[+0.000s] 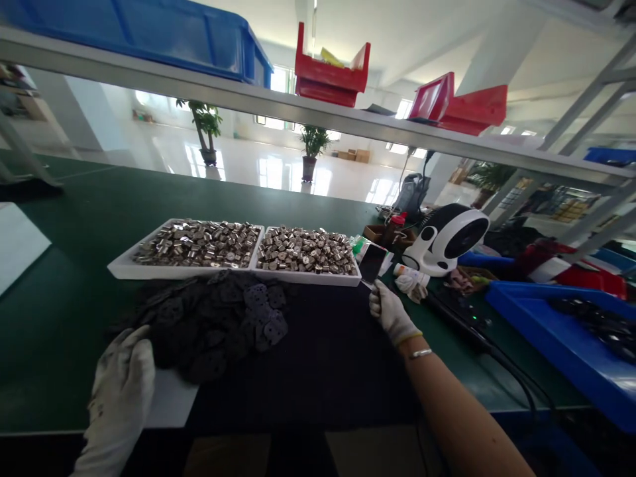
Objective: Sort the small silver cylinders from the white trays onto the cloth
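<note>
My left hand point(122, 381), in a white glove, lies at the left edge of a heap of flat black perforated pieces point(199, 324), its fingers loosely extended against the heap. My right hand point(390, 313), also gloved, has its fingers curled beside a dark flat rectangular object point(372, 263); a thin bit shows at the fingertips, too small to name. Behind the heap, a white tray point(179, 272) and a second white tray point(308, 278) stand side by side, both full of small shiny metal cylinders.
A white-and-black fan point(437, 242), a white bottle point(412, 273) and a black cable point(457, 322) are at the right. Farther right sits a blue tray point(536, 331) with black parts. Overhead, a shelf point(223, 94) bears blue and red bins. White sheets lie at the left.
</note>
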Action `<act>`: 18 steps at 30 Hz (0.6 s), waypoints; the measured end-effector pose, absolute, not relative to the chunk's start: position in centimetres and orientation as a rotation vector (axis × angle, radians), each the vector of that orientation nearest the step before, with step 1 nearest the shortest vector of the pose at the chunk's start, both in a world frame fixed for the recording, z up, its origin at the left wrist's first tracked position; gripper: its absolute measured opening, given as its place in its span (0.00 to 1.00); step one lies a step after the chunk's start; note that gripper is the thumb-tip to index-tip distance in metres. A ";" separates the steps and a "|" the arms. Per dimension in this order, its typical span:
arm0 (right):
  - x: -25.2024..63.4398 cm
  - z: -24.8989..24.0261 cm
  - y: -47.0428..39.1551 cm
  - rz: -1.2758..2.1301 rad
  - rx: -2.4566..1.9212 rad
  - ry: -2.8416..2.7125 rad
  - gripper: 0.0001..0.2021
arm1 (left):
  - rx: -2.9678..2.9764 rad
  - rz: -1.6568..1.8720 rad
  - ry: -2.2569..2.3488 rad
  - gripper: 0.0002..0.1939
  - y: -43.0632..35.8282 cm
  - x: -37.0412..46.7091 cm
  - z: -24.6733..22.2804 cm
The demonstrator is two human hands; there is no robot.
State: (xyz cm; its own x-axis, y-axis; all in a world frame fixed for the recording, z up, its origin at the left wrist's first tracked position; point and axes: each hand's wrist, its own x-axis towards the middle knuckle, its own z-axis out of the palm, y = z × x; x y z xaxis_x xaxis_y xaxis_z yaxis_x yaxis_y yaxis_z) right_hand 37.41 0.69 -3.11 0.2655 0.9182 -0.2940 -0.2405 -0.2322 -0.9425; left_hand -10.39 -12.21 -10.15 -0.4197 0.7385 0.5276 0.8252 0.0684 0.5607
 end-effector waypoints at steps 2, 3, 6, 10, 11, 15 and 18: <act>38.3 -4.6 0.4 1.267 -1.315 -0.671 0.21 | -1.569 -1.293 -2.282 0.42 -11.8 -10.6 -10.4; 38.6 -5.1 0.2 1.274 -1.283 -0.672 0.21 | -1.561 -1.285 -2.311 0.44 -11.8 -10.6 -10.2; 39.0 -6.1 -0.2 1.287 -1.192 -0.703 0.21 | -1.551 -1.261 -2.381 0.47 -11.9 -10.0 -9.2; 39.2 -6.9 -0.4 1.261 -1.084 -0.773 0.22 | -1.529 -1.239 -2.412 0.50 -12.3 -9.4 -8.1; 39.2 -7.0 -0.4 1.251 -1.059 -0.798 0.22 | -1.531 -1.231 -2.409 0.51 -12.3 -9.4 -8.0; 39.6 -7.6 -0.4 1.229 -0.988 -0.923 0.23 | -1.578 -1.212 -2.345 0.57 -12.3 -9.7 -8.2; 40.1 -8.0 -0.7 1.217 -0.970 -1.042 0.25 | -1.579 -1.228 -2.289 0.55 -12.2 -10.2 -8.9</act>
State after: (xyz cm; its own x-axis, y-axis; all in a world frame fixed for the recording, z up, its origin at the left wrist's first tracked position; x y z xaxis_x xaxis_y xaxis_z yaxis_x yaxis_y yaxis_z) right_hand 40.05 -0.69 -7.95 0.0507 0.9943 0.0942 -0.2467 0.1038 -0.9635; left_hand -10.16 -12.20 -8.89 -0.4564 0.7393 0.4952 0.8213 0.1358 0.5542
